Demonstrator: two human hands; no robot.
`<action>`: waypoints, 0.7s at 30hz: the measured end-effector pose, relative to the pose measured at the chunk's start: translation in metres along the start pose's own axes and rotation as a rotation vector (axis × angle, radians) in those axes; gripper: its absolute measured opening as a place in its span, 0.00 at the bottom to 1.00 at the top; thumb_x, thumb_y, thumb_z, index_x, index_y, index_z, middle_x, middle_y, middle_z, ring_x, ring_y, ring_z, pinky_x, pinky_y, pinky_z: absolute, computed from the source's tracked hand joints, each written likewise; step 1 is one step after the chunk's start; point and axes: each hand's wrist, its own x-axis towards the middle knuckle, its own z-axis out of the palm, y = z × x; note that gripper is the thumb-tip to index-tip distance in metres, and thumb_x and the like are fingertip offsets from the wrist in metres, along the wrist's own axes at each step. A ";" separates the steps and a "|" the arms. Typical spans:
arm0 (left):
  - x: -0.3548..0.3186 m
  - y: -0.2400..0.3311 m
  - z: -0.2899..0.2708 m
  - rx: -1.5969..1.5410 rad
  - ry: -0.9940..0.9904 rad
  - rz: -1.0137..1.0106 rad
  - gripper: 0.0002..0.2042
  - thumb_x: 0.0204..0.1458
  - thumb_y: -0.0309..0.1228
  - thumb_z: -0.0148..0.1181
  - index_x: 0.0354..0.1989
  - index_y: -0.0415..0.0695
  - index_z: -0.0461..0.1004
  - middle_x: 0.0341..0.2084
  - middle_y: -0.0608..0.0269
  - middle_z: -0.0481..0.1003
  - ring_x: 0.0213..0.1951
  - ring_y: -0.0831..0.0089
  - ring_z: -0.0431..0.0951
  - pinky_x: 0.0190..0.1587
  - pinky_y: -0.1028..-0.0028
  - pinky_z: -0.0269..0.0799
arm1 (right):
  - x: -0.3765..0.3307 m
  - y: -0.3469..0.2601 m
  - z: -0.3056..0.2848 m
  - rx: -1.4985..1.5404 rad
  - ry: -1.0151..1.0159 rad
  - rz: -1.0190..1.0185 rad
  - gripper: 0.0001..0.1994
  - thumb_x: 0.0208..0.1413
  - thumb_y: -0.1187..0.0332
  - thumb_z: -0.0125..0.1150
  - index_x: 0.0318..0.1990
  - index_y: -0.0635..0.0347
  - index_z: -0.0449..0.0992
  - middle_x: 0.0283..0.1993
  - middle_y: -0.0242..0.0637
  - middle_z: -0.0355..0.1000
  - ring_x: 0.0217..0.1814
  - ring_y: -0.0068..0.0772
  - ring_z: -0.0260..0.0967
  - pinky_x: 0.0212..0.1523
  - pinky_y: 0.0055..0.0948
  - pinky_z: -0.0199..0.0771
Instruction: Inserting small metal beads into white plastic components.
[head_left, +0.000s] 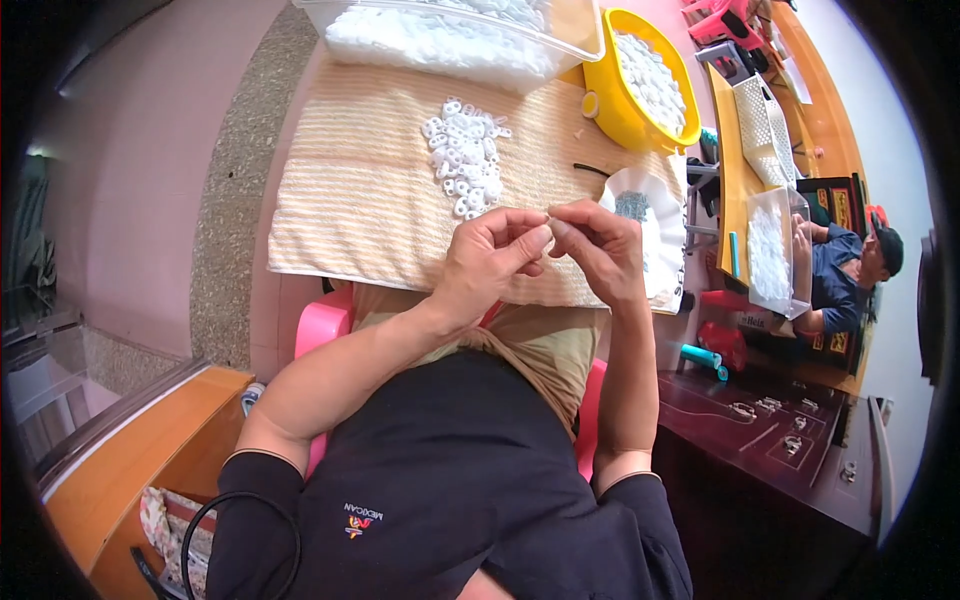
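Observation:
My left hand (497,255) and my right hand (603,250) meet above the near edge of a striped towel (350,190). Thumb and forefinger of each hand are pinched together, the tips almost touching. Whatever they hold between them is too small to make out. Just beyond my left hand lies a pile of small white plastic pieces with holes (465,155). Beside my right hand sits a white paper-like dish (655,215) with a heap of small grey metal bits (631,206) in it.
A clear bin (570,75) of white pieces stands at the far edge, beside a yellow tub (612,105) holding more. A thin black item (591,169) lies near the dish. At the right, another person (845,270) sits by a clear box (768,250) of white pieces.

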 end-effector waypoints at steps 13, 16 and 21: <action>-0.008 -0.004 0.005 -0.055 -0.132 -0.105 0.08 0.56 0.27 0.59 0.41 0.37 0.73 0.32 0.62 0.77 0.33 0.79 0.77 0.37 0.80 0.76 | -0.033 0.021 -0.002 0.374 0.066 0.081 0.04 0.54 0.78 0.61 0.37 0.68 0.76 0.33 0.35 0.76 0.32 0.23 0.74 0.35 0.21 0.76; -0.008 -0.004 0.004 -0.073 -0.137 -0.117 0.08 0.55 0.26 0.59 0.41 0.36 0.73 0.32 0.60 0.77 0.33 0.78 0.78 0.37 0.79 0.77 | -0.035 0.024 0.001 0.407 0.081 0.051 0.05 0.54 0.77 0.61 0.37 0.69 0.76 0.32 0.36 0.76 0.32 0.23 0.74 0.34 0.21 0.77; -0.006 -0.009 0.002 -0.073 -0.100 -0.088 0.09 0.55 0.27 0.59 0.42 0.37 0.73 0.31 0.61 0.77 0.33 0.77 0.77 0.39 0.78 0.76 | -0.031 0.019 -0.001 0.258 0.100 0.091 0.05 0.55 0.78 0.60 0.37 0.70 0.76 0.32 0.37 0.75 0.31 0.23 0.72 0.34 0.21 0.75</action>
